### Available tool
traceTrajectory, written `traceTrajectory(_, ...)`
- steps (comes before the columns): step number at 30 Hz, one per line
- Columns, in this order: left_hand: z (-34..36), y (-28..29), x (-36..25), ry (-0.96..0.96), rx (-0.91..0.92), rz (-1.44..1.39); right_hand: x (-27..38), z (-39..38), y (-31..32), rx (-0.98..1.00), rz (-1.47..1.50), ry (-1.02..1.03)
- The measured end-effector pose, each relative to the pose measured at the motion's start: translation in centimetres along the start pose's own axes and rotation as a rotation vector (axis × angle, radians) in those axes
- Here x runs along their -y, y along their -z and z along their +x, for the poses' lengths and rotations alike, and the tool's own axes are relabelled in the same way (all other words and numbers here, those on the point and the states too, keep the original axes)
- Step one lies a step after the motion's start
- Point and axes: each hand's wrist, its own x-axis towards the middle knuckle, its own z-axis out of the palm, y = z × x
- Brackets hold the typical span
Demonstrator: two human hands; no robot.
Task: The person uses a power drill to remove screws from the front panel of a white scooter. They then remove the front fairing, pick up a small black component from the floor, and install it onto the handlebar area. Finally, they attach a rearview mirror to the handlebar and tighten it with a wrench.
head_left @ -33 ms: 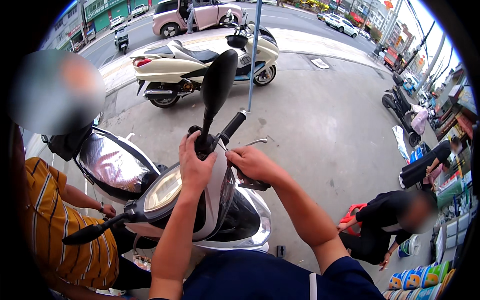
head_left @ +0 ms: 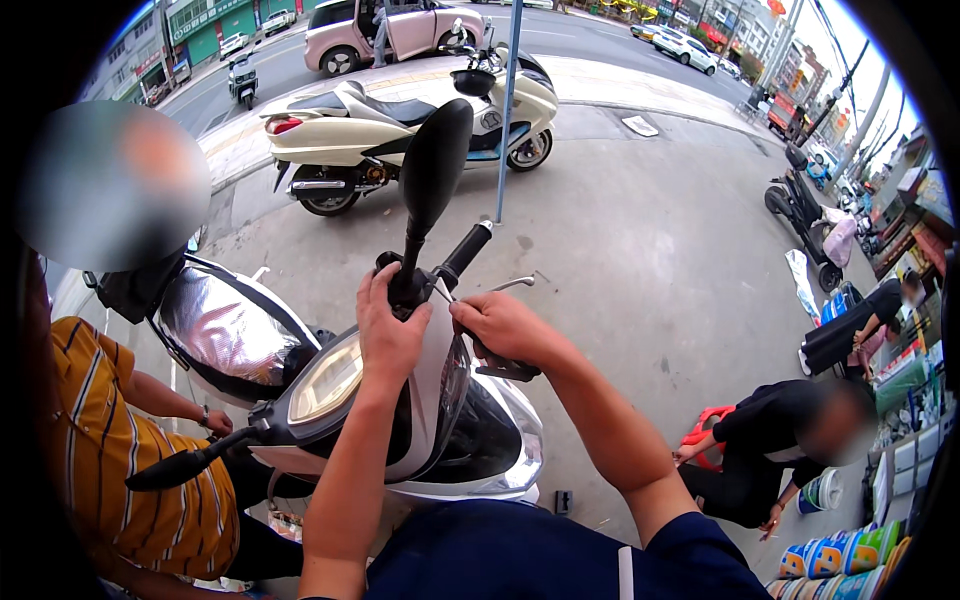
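In front of me stands a white and black scooter [head_left: 425, 400], its tall black mirror [head_left: 436, 165] rising from the handlebar. My left hand [head_left: 392, 330] is closed around the black housing at the mirror's base, thumb on one side and fingers on the other. Close beside it, my right hand [head_left: 495, 325] is closed on a dark-handled tool [head_left: 510, 371]. A thin shaft shows between its fingertips and the housing; the tool's exact kind is mostly hidden by the hand. The black handlebar grip [head_left: 466, 252] and a silver lever [head_left: 517, 283] lie just beyond my hands.
A person in a yellow striped shirt [head_left: 140, 440] stands at the left, near the scooter's other mirror [head_left: 180, 470]. At the right, a person in black [head_left: 760, 450] sits by a red stool [head_left: 709, 440]. Beyond are a cream motorcycle [head_left: 400, 130] and a blue pole [head_left: 508, 120].
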Motion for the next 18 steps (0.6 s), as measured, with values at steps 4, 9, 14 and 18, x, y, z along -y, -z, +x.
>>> traceTrajectory(4,0.2,0.1,0.5,0.064,0.025,-0.082,0.1,0.2,-0.7,0.025,0.014,-0.01)
traceTrajectory(9,0.1,0.3,-0.1,0.095,0.014,-0.094,-1.4,1.5,-0.9,0.035,0.101,-0.002)
traceTrajectory(14,0.0,0.6,-0.8,0.096,-0.019,-0.152,-1.3,1.7,-0.2,0.184,0.333,-0.101)
traceTrajectory(18,0.1,0.9,-1.0,0.163,0.03,-0.307,-1.2,1.6,-0.5,0.167,0.329,-0.105)
